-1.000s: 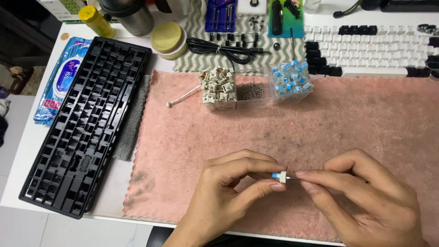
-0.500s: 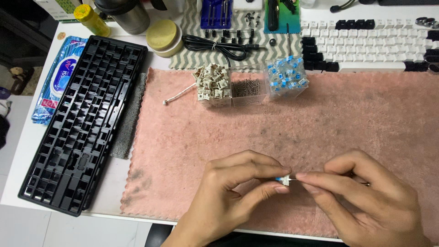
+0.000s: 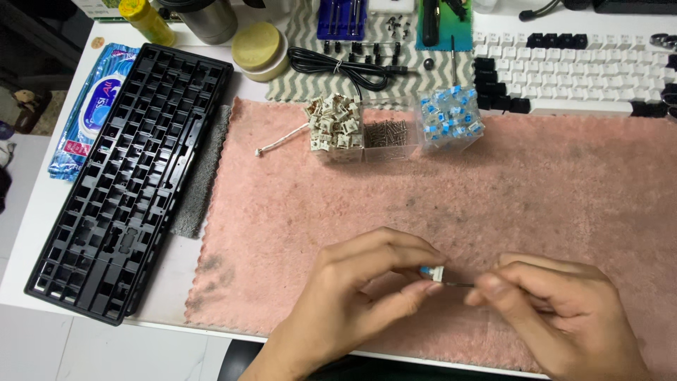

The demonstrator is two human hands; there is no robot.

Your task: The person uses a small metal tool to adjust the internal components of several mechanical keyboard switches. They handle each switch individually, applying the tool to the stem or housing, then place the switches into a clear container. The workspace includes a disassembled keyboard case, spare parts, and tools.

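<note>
My left hand [image 3: 360, 293] pinches a small keyboard switch [image 3: 432, 273] with a blue stem and pale housing, low over the pink towel [image 3: 437, 197]. My right hand [image 3: 557, 310] holds a thin metal tool [image 3: 458, 284] whose tip touches the switch's side. Both hands hover near the table's front edge. Behind them, on the towel, stand a clear box of beige switch parts [image 3: 331, 127], a clear box of small springs [image 3: 386, 134] and a clear box of blue switches [image 3: 450, 116].
An empty black keyboard case [image 3: 127, 176] lies at the left on a grey cloth. A white and black keyboard [image 3: 571, 70] sits at the back right. A black cable [image 3: 331, 63], a round yellow tin [image 3: 257, 46], a wipes pack [image 3: 88, 106] and tools line the back.
The view has shifted slightly. My hands stay together on the switch; the right hand has drawn back a little, so the thin tool shows between the fingers and the switch.
</note>
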